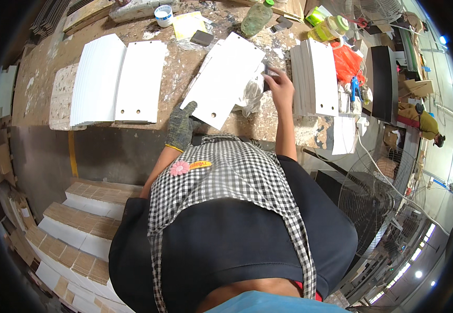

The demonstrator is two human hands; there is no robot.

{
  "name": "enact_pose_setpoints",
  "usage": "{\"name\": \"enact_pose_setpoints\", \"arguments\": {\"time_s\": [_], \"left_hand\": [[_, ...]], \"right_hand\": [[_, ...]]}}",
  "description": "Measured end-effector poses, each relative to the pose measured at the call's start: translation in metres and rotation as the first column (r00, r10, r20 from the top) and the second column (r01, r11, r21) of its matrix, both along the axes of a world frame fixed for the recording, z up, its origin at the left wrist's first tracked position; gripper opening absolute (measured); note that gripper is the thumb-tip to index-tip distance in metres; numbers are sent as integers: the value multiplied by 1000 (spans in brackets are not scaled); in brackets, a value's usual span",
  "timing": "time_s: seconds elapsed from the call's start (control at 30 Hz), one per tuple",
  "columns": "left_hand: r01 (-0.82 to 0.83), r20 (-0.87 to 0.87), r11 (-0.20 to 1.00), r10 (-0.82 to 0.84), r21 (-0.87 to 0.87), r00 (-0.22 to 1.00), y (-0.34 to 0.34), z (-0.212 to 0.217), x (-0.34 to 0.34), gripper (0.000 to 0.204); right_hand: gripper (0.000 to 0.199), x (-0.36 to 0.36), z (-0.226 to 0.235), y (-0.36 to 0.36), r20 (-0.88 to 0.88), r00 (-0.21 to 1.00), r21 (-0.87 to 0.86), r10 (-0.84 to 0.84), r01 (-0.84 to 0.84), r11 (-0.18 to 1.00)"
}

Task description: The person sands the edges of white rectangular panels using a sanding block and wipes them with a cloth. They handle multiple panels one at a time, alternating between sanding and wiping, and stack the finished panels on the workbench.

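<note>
Both hands worked one white panel (225, 78): gloved left hand (180, 125) gripped its near edge, bare right hand (278, 86) clutched a dark block (268, 70) at its far edge.

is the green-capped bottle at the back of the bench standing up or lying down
Lying down: the bottle rests on its side on the workbench, green cap pointing up-right.

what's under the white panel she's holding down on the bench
The white panel lies on the paint-spattered workbench, its right edge over crumpled white plastic. The gloved left hand holds its near corner. Whatever lies beneath its middle is covered.
</note>
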State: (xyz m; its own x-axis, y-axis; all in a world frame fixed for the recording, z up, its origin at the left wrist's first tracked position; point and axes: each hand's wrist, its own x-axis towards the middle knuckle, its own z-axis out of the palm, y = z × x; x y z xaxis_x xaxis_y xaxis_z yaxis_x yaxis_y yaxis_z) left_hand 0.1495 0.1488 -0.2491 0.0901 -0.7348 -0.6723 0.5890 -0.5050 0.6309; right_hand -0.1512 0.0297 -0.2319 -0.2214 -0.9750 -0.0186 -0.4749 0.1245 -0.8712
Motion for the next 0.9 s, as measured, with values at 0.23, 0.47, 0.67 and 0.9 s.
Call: {"name": "enact_pose_setpoints", "arguments": {"time_s": [0.23, 0.47, 0.67, 0.9], "left_hand": [[8, 59, 1000, -9, 26, 998, 3, -33, 5, 39], [413, 601, 899, -250, -147, 759, 16, -55, 16, 46], [209, 295, 970, -164, -127, 941, 14, -14, 9, 46], [338, 464, 910, -198, -240, 863, 13, -31, 11, 40]], "right_hand": [[35, 83, 11, -72, -218, 919, 140, 329, -304, 942], [37, 89, 3, -86, -243, 882, 130, 405, -384, 914], [37, 87, 4, -88, -167, 893, 202, 418, -384, 901], [37, 85, 3, -88, -141, 879, 210, 457, -424, 881]]}}
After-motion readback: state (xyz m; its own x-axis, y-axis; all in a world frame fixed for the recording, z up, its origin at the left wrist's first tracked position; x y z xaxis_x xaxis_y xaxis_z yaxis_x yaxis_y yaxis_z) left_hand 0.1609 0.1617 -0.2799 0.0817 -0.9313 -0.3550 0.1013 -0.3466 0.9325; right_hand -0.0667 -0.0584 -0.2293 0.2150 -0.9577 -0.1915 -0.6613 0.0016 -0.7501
